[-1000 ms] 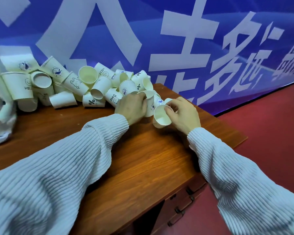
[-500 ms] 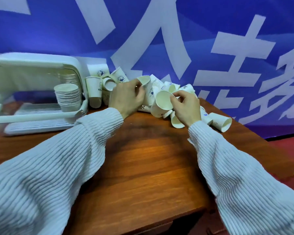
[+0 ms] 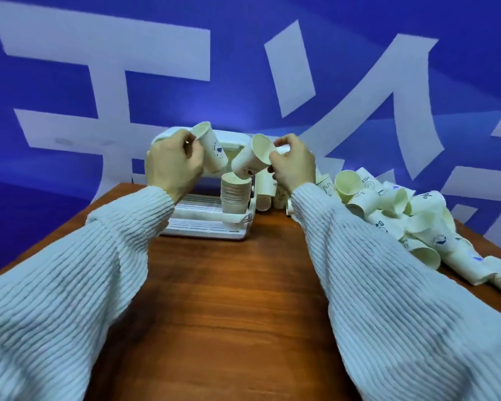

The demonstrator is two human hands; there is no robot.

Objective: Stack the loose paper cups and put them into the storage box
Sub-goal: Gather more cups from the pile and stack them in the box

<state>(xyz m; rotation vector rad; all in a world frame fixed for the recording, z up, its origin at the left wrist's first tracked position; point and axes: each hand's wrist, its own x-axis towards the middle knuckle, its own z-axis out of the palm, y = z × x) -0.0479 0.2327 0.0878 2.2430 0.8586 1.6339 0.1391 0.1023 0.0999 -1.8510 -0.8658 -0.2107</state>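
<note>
Right hand (image 3: pixel 294 166): we pinch a cup (image 3: pixel 250 162), base tilted down, just above the stack (image 3: pixel 235 195).
Left hand (image 3: pixel 172 166): grips another cup (image 3: pixel 213 151).

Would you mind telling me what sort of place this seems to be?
Probably an office or event room, not a kitchen: a wooden desk stands against a big blue printed banner with large white characters, a heap of loose paper cups lies on the desk, and a white storage box sits at its far end.

Perhaps an office — wooden desk (image 3: pixel 229 299), printed blue banner (image 3: pixel 359 68)
</note>
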